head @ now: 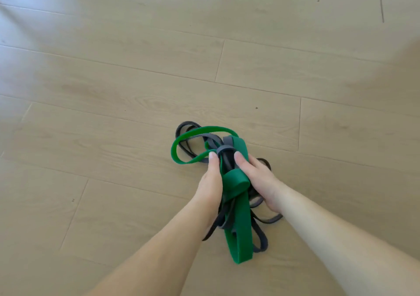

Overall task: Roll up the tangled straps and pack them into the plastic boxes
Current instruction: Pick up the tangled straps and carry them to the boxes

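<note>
**On the floor, both hands deep in the knot**

Down at the centre of the pale wood-plank floor [113, 95] sits the tangle of flat green and dark grey elastic straps [227, 159], and both hands are on it. The left hand [210, 182] grips the bundle from its side, thumb laid over the top. The right hand [259, 179] clamps the other side, thumb pressed against the wide green strap [238, 227]. The hands sit close together, with only the knot between them. That wide green strap folds over between the palms and runs back toward the person, its end flat on the floor. A narrow green strap [179, 141] loops out ahead to the left. The dark grey straps [188, 127] curl beyond it and spill out under the right wrist.

No plastic boxes in sight, so this reads as the very start: untangling, nothing rolled. The smart play, I'd say, is to free one strap alone. The wide green one looks the best candidate, with its end lying loose. Steady the knot with one hand and feed the strap back through the crossings with the other. Don't yank! These look stretchy, and a hard pull would likely cinch the grey loops tighter. Once it is free, lay it flat before rolling so no twist gets wound in.
</note>
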Tool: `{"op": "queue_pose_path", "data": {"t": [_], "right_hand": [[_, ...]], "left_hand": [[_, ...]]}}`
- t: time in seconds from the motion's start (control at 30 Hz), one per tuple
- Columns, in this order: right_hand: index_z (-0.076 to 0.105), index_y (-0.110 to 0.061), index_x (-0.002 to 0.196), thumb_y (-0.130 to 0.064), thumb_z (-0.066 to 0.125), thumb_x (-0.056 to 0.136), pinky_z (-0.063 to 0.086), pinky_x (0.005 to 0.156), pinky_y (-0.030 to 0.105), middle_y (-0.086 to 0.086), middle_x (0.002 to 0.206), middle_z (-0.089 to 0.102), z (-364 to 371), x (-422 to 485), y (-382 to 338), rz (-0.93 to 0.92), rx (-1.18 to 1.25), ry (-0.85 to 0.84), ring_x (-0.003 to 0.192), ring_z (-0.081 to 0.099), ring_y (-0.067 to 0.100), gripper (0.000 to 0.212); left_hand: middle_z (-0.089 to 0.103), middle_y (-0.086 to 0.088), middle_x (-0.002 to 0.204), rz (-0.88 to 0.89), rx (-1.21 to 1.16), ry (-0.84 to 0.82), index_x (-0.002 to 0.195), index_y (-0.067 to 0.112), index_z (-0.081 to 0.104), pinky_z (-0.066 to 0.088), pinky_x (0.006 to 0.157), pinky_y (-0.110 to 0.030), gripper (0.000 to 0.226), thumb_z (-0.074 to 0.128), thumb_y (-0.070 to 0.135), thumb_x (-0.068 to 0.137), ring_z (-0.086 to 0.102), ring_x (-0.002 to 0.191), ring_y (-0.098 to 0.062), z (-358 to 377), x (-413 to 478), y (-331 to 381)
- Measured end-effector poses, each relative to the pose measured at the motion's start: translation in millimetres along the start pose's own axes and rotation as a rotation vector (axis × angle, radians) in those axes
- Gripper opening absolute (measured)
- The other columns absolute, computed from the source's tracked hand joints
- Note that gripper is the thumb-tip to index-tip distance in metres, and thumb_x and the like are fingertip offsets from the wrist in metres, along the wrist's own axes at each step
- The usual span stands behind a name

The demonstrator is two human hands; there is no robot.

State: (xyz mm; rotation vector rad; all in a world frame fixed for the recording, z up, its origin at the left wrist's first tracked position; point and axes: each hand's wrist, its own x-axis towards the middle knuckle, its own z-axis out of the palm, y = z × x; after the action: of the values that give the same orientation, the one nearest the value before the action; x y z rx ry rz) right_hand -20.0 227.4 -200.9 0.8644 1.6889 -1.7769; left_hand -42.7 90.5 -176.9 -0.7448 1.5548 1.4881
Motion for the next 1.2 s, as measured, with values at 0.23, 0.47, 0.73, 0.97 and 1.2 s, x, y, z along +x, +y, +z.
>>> {"op": "queue_pose_path", "data": {"t": [0.23, 0.47, 0.73, 0.97, 1.2], "right_hand": [[0.066, -0.047, 0.107, -0.048, 0.034, 0.109, 0.049, 0.095, 0.026, -0.023, 0.103, 0.073, -36.5, -100.0, -96.3, -0.186, -0.191, 0.089, 0.11, 0.065, 0.004, 0.032], [0.056, -0.044, 0.131, -0.012, 0.034, 0.106, 0.053, 0.089, 0.027, -0.018, 0.103, 0.074, -106.2, -324.0, -228.3, -0.192, -0.183, -0.094, 0.101, 0.068, 0.006, 0.047], [0.018, -0.055, 0.153, -0.036, 0.044, 0.09, 0.05, 0.102, 0.044, -0.016, 0.117, 0.066, -208.3, -575.5, -339.0, -0.114, -0.198, 0.021, 0.109, 0.062, 0.009, 0.07], [0.021, -0.06, 0.149, -0.041, 0.045, 0.091, 0.055, 0.101, 0.047, -0.015, 0.13, 0.066, -316.6, -727.5, -401.6, -0.22, -0.099, 0.226, 0.114, 0.068, 0.014, 0.066], [0.032, -0.05, 0.149, -0.029, 0.049, 0.099, 0.049, 0.109, 0.045, -0.019, 0.128, 0.066, -454.8, -772.1, -438.0, -0.272, -0.107, 0.42, 0.122, 0.062, 0.008, 0.056]], "left_hand": [[0.064, 0.025, 0.135, 0.318, 0.332, -0.26, 0.148, 0.056, 0.038, 0.053, 0.106, -0.038, 0.073, 0.07, 0.068, 0.084, 0.064, 0.123, -0.005, 23.7, -85.9, 61.4], [0.074, 0.025, 0.106, 0.49, 0.638, -0.256, 0.113, 0.053, 0.06, 0.062, 0.09, -0.036, 0.046, 0.082, 0.056, 0.073, 0.072, 0.101, -0.004, 94.3, -291.1, 168.0], [0.071, 0.013, 0.104, 0.485, 1.25, -0.44, 0.112, 0.033, 0.056, 0.061, 0.089, -0.035, 0.043, 0.072, 0.055, 0.079, 0.069, 0.096, -0.011, 239.5, -545.2, 283.8], [0.07, 0.019, 0.12, 0.517, 1.082, -0.708, 0.134, 0.039, 0.052, 0.059, 0.097, -0.037, 0.081, 0.091, 0.057, 0.066, 0.069, 0.113, -0.005, 368.2, -672.4, 333.8], [0.069, 0.02, 0.119, 0.661, 1.17, -0.839, 0.134, 0.036, 0.052, 0.058, 0.099, -0.034, 0.08, 0.094, 0.048, 0.067, 0.067, 0.111, 0.001, 522.8, -692.0, 382.8]]}}
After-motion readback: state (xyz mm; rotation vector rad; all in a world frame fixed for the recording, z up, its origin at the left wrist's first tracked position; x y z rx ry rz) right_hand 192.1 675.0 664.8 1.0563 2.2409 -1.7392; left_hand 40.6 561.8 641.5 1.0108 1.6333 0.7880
